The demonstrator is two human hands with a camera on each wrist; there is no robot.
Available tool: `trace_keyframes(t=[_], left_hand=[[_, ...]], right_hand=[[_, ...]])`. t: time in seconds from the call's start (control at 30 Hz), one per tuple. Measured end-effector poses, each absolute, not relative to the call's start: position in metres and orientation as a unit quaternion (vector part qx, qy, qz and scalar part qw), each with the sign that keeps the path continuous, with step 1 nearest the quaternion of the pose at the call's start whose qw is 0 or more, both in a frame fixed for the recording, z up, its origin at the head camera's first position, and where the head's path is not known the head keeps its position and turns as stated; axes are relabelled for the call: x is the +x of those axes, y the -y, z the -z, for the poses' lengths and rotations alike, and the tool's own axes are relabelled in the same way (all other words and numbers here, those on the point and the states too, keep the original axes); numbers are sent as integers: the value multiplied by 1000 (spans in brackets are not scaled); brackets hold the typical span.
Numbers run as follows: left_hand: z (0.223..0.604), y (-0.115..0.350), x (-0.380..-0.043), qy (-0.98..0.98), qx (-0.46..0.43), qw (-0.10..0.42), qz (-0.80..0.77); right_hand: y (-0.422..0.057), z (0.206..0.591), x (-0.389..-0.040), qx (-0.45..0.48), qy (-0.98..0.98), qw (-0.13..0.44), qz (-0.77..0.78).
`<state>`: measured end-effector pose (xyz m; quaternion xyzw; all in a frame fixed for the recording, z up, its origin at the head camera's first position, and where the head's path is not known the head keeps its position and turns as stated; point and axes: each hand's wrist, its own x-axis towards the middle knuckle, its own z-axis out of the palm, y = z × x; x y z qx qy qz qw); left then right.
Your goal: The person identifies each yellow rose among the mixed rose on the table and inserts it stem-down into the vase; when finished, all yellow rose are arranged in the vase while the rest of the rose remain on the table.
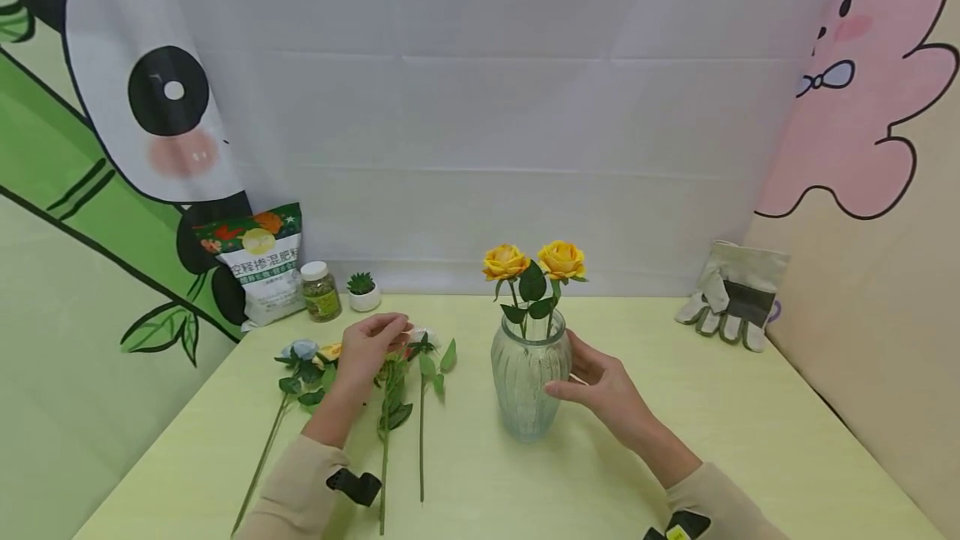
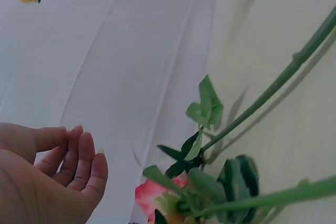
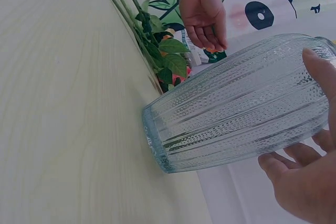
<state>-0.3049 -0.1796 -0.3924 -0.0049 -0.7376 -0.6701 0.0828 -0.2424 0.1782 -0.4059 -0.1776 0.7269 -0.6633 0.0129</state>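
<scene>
A clear ribbed glass vase [image 1: 529,382] stands upright on the table with two yellow roses [image 1: 534,261] in it. My right hand [image 1: 603,386] holds the vase from its right side, thumb in front and fingers behind; the right wrist view shows the same hold on the glass [image 3: 236,108]. My left hand [image 1: 372,348] is over the heads of the flowers lying to the left, fingers loosely bent. Nothing shows between its fingertips in the left wrist view. A white flower [image 1: 422,336] lies just right of that hand, and a pink flower [image 2: 160,195] is beneath it.
A blue flower [image 1: 300,349] lies farther left, its stem toward the front. Along the back left stand a fertilizer bag [image 1: 266,269], a lidded jar [image 1: 321,294] and a small potted succulent [image 1: 363,294]. Work gloves [image 1: 731,298] lean at the back right.
</scene>
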Motion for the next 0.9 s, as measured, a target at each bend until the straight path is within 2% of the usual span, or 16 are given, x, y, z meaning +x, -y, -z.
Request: trace_keyframes(t=[0.3,0.5,0.67,0.9], left_hand=[[378,248,-305,824,27,73,562],[376,283,-300,884,47,32,465],[379,296,-300,906,64,11,417],[397,301,-306,943,61,26,327]], right_hand=[[-179,407,-243,-184,-729,11,659],[-179,408,-244,-191,-726,12,660],[-180,408,-244,-192,-725,11,662],[-179,409,-245,-205,-715,11,668]])
